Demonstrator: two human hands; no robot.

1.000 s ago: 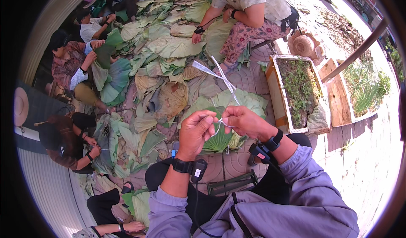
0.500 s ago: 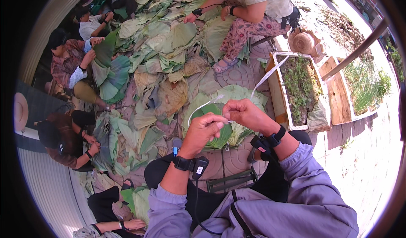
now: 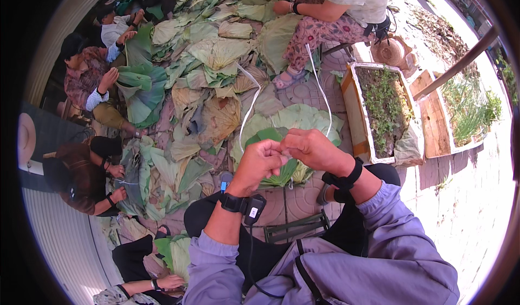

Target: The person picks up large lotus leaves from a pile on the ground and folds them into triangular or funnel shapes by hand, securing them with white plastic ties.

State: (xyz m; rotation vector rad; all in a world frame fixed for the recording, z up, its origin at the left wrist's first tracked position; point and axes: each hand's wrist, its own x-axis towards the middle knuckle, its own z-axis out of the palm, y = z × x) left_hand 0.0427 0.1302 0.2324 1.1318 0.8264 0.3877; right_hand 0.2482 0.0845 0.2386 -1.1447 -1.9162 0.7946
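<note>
My left hand [image 3: 257,165] and my right hand [image 3: 316,150] meet in front of me, fingers pinched together on a thin white plastic string [image 3: 248,111]. One loose end rises in a curve past my left hand, and the other stands up beyond my right hand. The part between my fingertips is mostly hidden by them. Below and beyond the hands lies a stack of big round lotus leaves [image 3: 317,122], pale green outside. A brighter green folded leaf [image 3: 283,179] shows on top of it, under my fingers.
Dried and green lotus leaves [image 3: 216,53] cover the paving ahead and left. Several people sit along the left; another person [image 3: 338,20] sits ahead. At right stand a foam planter box [image 3: 355,115], a second planter [image 3: 433,126] and a straw hat [image 3: 387,50]. A folding stool [image 3: 295,227] is between my legs.
Both string ends have swung upward and away from me, while my hands have drawn closer together. The person ahead now has a large leaf raised.
</note>
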